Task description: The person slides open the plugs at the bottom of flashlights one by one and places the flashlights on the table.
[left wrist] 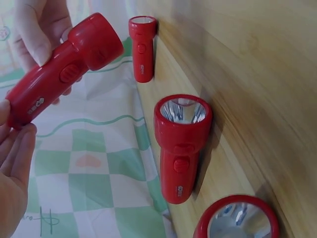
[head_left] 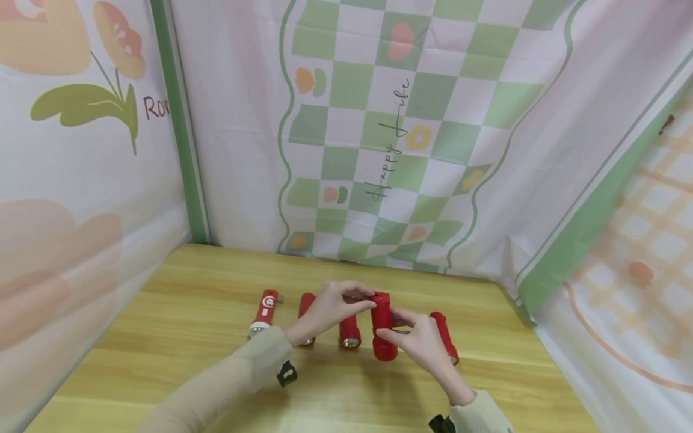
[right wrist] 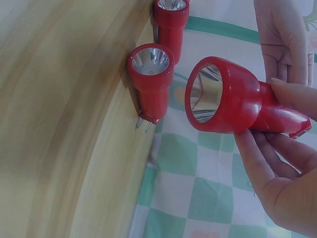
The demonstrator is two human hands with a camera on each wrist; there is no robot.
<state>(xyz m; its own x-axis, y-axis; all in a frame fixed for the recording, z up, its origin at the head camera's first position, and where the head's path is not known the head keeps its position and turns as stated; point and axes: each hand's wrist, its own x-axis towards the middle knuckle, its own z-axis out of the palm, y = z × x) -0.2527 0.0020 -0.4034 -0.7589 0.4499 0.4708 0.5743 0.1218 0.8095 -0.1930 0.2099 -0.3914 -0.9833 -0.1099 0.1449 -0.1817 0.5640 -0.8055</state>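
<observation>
Both hands hold one red flashlight (head_left: 382, 319) up over the table, its head tilted down toward the person. My left hand (head_left: 335, 307) pinches the tail end between thumb and fingers. Around the body just behind the head, my right hand (head_left: 414, 337) grips with thumb on one side and fingers on the other. The left wrist view shows the sliding switch (left wrist: 69, 73) and a small white logo on the barrel. In the right wrist view the reflector (right wrist: 205, 94) faces the camera, and a small fitting (right wrist: 300, 130) shows at the tail.
On the wooden table (head_left: 162, 325) lie several more flashlights: a red one with a white head (head_left: 265, 310), two red ones left of the held one, and a red one (head_left: 444, 337) at right. Metal prongs (right wrist: 143, 123) stick out of one. Printed cloth (head_left: 238, 150) walls the table.
</observation>
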